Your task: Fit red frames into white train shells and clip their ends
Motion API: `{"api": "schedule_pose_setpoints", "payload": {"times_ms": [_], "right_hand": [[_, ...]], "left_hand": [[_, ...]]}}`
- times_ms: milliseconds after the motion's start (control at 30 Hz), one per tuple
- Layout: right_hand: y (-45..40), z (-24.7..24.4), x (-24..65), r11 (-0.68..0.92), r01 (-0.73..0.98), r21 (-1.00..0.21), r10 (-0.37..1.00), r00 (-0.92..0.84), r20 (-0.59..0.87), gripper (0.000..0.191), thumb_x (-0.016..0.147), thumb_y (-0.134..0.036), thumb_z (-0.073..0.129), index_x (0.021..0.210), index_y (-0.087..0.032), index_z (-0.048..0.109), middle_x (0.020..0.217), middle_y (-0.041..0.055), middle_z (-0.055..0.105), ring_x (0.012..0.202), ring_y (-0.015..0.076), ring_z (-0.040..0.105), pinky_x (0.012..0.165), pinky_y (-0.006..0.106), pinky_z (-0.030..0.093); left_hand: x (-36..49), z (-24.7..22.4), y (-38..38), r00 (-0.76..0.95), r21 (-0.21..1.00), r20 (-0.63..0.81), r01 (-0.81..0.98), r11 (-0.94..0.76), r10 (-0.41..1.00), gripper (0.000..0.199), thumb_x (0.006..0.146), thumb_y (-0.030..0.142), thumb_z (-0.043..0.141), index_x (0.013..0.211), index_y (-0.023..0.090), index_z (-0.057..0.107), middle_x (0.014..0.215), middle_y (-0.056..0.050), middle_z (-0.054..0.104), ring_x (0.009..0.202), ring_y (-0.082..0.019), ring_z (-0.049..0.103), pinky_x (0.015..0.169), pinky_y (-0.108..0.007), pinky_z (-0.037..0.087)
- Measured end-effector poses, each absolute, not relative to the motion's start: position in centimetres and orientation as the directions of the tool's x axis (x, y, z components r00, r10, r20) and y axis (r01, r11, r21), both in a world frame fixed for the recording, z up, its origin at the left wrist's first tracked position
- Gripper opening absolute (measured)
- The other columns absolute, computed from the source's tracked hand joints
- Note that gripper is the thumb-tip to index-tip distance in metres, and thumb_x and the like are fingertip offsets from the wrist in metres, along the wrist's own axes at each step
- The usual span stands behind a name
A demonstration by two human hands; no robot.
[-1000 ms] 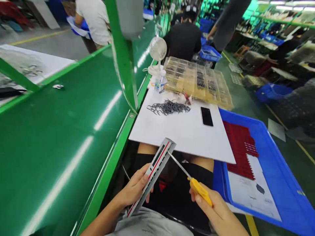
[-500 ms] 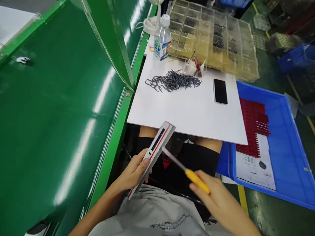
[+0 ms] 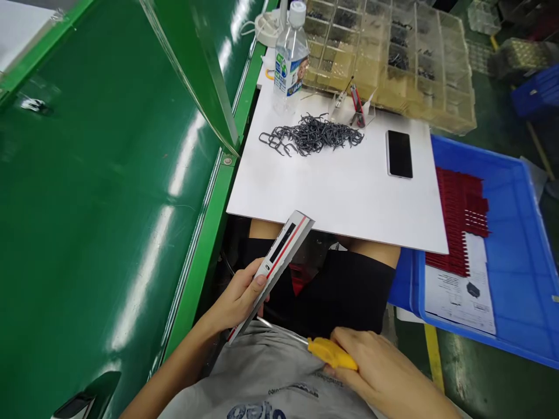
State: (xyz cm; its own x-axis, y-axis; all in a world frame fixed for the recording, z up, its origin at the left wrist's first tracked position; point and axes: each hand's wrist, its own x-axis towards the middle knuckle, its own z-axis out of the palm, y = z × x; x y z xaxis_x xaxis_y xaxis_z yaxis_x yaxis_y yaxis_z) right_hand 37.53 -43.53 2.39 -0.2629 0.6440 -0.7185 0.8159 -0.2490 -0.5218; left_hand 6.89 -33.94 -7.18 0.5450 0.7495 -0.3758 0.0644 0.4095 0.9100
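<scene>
"Grey, slim, straight-edged bar with a red stripe point(image 3: 276, 269): how far along?"

"Judged mid-work; no finished step readable on its upper face. Bar held aslant above the lap. To its right, dark, bent, wire-like hooks point(image 3: 314, 134) lie heaped on the flat white board point(image 3: 336, 192); how much is left, unclear."

"Grip, left to right?"

"Left hand point(image 3: 240, 297): thumb and fingers clamped on the bar. Right hand point(image 3: 362, 361): closed round the yellow-handled, metal-shafted screwdriver point(image 3: 332, 353); tip near the bar's lower part, contact unclear."
</scene>
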Motion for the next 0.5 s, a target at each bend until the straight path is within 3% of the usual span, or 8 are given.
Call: {"api": "schedule_pose_setpoints", "payload": {"times_ms": [133,267,433,500], "right_hand": [[-43.61,2.46,37.01,-0.334,0.799,-0.499,0.719,-0.126,-0.683,0.047,0.114,-0.066,0.043,0.107,-0.025,0.064,0.092,0.0043,0.073,0.079,0.0245,0.069,0.071,0.035,0.041],[-43.83,2.85,36.68,-0.213,0.823,-0.527,0.630,-0.296,-0.718,0.044,0.109,-0.066,0.059,0.093,-0.025,0.065,0.093,0.0041,0.076,0.077,0.0249,0.071,0.068,0.035,0.040],[-43.67,2.83,36.73,-0.320,0.806,-0.498,0.723,-0.132,-0.678,0.051,0.114,-0.070,0.043,0.106,-0.026,0.067,0.088,0.0041,0.074,0.072,0.0246,0.070,0.065,0.035,0.041],[-43.63,2.70,36.59,-0.255,0.836,-0.485,0.658,-0.217,-0.721,0.052,0.111,-0.073,0.048,0.099,-0.026,0.067,0.089,0.0047,0.075,0.070,0.0249,0.068,0.065,0.036,0.039]], "left_hand": [[6.92,-7.24,-34.03,0.554,0.907,-0.378,0.059,0.418,0.742,0.071,0.111,0.078,0.051,0.146,0.017,0.065,0.073,0.001,0.067,0.049,-0.014,0.066,0.043,-0.020,0.049],[6.90,-7.25,-34.08,0.544,0.907,-0.377,0.052,0.418,0.750,0.071,0.110,0.077,0.054,0.144,0.017,0.067,0.074,0.001,0.068,0.051,-0.015,0.067,0.045,-0.021,0.051],[6.50,-7.05,-33.66,0.503,0.898,-0.384,0.009,0.440,0.774,0.078,0.108,0.082,0.052,0.149,0.016,0.062,0.075,0.001,0.068,0.048,-0.015,0.067,0.043,-0.022,0.051],[6.39,-6.96,-33.56,0.495,0.908,-0.366,0.003,0.419,0.788,0.078,0.108,0.081,0.053,0.148,0.016,0.063,0.073,0.002,0.067,0.048,-0.015,0.068,0.043,-0.021,0.051]]}}
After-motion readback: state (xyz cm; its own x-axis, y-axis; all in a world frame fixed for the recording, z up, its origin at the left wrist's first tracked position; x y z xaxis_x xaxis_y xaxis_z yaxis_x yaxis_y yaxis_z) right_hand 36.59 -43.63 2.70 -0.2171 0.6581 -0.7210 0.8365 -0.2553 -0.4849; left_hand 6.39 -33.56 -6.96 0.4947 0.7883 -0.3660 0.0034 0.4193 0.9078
